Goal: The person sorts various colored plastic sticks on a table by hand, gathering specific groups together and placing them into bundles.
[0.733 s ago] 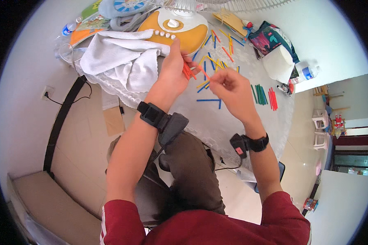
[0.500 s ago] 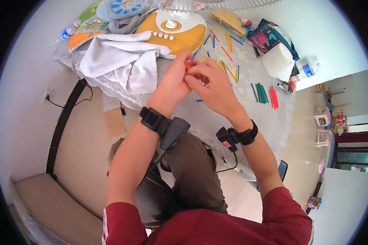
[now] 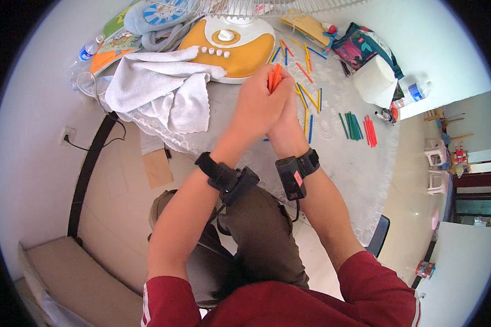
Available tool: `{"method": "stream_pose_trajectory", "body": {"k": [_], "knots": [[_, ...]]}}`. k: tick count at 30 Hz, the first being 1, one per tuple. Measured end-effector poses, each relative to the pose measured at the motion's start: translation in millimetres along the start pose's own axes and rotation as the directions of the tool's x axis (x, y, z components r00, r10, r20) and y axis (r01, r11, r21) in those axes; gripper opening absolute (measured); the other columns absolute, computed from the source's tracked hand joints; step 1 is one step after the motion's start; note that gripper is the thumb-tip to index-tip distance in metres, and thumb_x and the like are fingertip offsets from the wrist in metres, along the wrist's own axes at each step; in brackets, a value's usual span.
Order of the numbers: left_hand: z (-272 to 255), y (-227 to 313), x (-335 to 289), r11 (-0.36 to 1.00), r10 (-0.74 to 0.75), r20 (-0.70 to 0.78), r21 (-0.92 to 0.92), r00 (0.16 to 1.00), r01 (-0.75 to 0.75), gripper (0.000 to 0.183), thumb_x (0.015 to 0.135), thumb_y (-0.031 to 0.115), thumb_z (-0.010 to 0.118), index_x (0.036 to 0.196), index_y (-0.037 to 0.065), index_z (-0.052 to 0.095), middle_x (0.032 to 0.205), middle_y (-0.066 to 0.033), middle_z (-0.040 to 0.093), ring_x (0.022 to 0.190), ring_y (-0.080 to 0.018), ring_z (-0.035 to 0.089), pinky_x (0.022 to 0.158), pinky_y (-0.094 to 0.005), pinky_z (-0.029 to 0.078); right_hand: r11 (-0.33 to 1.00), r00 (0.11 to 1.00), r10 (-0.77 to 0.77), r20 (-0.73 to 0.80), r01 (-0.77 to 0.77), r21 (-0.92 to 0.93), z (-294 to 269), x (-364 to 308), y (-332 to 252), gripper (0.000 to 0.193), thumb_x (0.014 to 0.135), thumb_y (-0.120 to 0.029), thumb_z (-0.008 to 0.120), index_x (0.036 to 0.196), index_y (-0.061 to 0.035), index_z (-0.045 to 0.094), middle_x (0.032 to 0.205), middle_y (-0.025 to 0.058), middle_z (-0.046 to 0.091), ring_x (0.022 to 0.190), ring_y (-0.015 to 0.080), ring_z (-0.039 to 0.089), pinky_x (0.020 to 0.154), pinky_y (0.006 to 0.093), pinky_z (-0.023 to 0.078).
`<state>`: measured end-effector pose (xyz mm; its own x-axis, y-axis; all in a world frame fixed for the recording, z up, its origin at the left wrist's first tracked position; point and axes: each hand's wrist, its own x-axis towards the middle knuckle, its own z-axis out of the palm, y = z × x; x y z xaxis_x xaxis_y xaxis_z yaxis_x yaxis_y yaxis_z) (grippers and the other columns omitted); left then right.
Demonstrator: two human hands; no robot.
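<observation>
Orange sticks (image 3: 275, 79) w/in L grip (image 3: 259, 102)

The held sticks (image 3: 275, 79) are orange-red, the towel (image 3: 158, 90) white, the fan base (image 3: 245, 59) mustard and white, the tablecloth (image 3: 346, 174) pale with lacy motifs.

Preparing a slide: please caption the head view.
Left hand grips orange sticks against right hand; green sticks and red sticks lie nearby.
</observation>
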<state>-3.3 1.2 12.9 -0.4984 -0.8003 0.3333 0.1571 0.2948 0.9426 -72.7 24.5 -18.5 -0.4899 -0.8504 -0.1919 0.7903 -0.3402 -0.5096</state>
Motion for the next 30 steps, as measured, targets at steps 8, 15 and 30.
{"method": "stream_pose_trajectory", "body": {"k": [8, 15, 30], "knots": [[9, -6, 1, 0.994, -0.104, -0.021, -0.047, 0.994, 0.102, 0.025, 0.085, 0.016, 0.067, 0.071, 0.005, 0.049, 0.063, 0.0038, 0.047, 0.057, -0.0052, 0.042, 0.050, -0.0231, 0.034, 0.980, 0.971, 0.169, 0.172, -0.184, 0.077, 1, 2, -15, 0.023, 0.094, -0.030, 0.052, 0.085, -0.0105, 0.058, 0.077, 0.0015, 0.059, 0.073, 0.0148, 0.059, 0.068, 0.0292, 0.050], [5, -9, 12, 0.946, -0.201, -0.027, -0.265, 0.979, 0.187, 0.034, 0.087, 0.016, 0.067, 0.063, 0.012, 0.043, 0.055, 0.0055, 0.040, 0.046, -0.0042, 0.034, 0.042, -0.0225, 0.027, 0.754, 0.893, 0.267, 0.362, 0.040, -0.656, -11, 58, -76, 0.020, 0.092, -0.022, 0.056, 0.096, -0.0048, 0.065, 0.096, 0.0062, 0.066, 0.088, 0.0134, 0.062, 0.077, 0.0279, 0.050], [-30, -13, 21, 0.320, -0.821, 0.041, -0.792, 0.570, 0.519, 0.038, 0.098, 0.044, 0.045, 0.084, 0.009, 0.046, 0.066, -0.0010, 0.038, 0.057, -0.0154, 0.038, 0.059, -0.0321, 0.041, -0.571, 0.996, 0.017, 0.087, 0.081, -0.817, -51, 129, -147, 0.025, 0.075, -0.021, 0.066, 0.062, 0.0004, 0.063, 0.054, 0.0067, 0.058, 0.048, 0.0155, 0.054, 0.048, 0.0337, 0.042]]}}
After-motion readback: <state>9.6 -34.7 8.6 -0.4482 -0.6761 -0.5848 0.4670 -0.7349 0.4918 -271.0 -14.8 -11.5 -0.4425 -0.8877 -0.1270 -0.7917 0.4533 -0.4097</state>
